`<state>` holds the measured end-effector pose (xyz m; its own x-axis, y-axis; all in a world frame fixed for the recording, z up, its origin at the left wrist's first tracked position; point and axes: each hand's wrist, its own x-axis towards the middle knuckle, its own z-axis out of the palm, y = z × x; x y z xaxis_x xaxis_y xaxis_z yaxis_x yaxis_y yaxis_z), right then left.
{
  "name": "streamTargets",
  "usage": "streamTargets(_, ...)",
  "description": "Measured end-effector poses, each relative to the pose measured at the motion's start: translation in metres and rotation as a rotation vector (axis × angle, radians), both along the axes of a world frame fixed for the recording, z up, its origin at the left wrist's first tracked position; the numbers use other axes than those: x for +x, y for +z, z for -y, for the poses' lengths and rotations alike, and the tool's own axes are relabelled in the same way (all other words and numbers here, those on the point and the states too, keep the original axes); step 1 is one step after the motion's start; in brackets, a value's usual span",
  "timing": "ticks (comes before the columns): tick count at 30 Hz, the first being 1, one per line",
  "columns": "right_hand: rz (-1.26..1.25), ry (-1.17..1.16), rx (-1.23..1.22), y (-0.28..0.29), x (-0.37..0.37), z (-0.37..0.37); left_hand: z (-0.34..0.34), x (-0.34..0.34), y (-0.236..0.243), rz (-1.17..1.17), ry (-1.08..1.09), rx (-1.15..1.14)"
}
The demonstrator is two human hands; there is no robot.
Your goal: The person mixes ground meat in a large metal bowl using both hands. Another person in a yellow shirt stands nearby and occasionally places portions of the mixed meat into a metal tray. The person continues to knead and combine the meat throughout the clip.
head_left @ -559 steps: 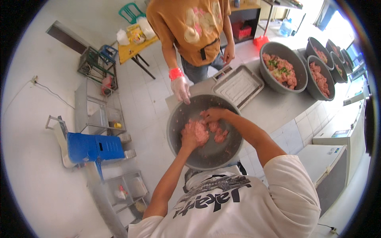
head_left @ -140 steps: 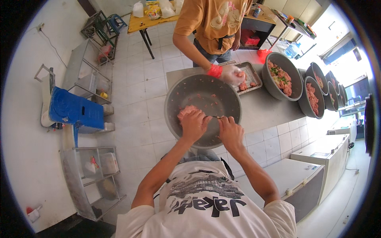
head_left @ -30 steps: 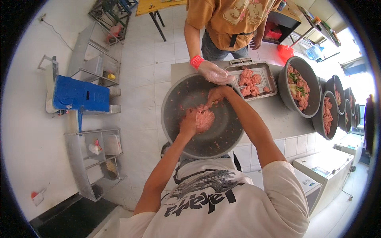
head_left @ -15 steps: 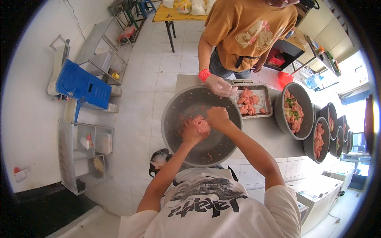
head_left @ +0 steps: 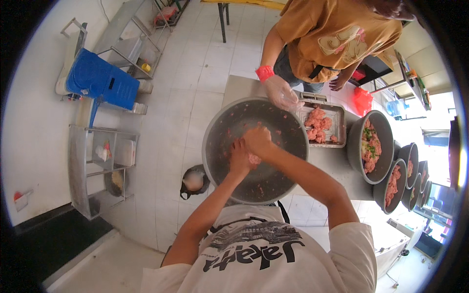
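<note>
Head view: lumpy pink mince (head_left: 254, 158) in round grey basin (head_left: 289, 133)

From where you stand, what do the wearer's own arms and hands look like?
The left hand and right hand are ungloved, with no wristband visible; rings can't be made out. The forearms are bare. Short, loose, off-white sleeves belong to a T-shirt with a dark print.

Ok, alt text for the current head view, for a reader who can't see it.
A person's bare left hand and right hand are close together at pink minced meat inside a large round grey basin. Opposite, a co-worker's clear-gloved hand hangs near a rectangular metal tray of meat; more grey meat basins stand at right.
</note>
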<state>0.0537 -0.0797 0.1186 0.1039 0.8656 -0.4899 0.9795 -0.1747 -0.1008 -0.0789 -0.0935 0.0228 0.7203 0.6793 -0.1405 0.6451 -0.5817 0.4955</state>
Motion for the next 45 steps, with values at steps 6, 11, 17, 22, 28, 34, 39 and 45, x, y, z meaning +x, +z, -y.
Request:
streamTargets(6, -0.091, 0.032, -0.059, 0.038, 0.03, -0.02, -0.008, 0.005, 0.019, -0.067, 0.035, -0.026)
streamTargets(11, -0.053, 0.022, -0.076, 0.067, 0.045, -0.018, -0.008, -0.002, 0.029, -0.093, 0.063, -0.186)
streamTargets(17, -0.035, 0.062, -0.211, 0.032, 0.013, -0.039, 0.006, 0.006, 0.034, -0.02, 0.19, -0.193)
streamTargets(22, -0.027, -0.085, -0.229, -0.004, -0.019, -0.056, -0.008, 0.012, 0.009, 0.305, 0.086, -0.441)
streamTargets(28, -0.068, -0.135, -0.175, -0.022, -0.017, -0.047, -0.002, 0.001, 0.002, 0.255, 0.03, -0.29)
streamTargets(34, -0.456, 0.001, -0.211, -0.032, 0.075, -0.008, 0.002, 0.004, 0.02, -0.004, 0.078, 0.019)
streamTargets(39, -0.597, 0.116, -0.39, -0.084, 0.106, -0.011, -0.008, -0.002, 0.03, -0.125, -0.085, -0.004)
streamTargets(45, -0.731, -0.146, -0.424, -0.12, 0.117, -0.002, -0.011, -0.008, 0.028, -0.032, -0.145, 0.032)
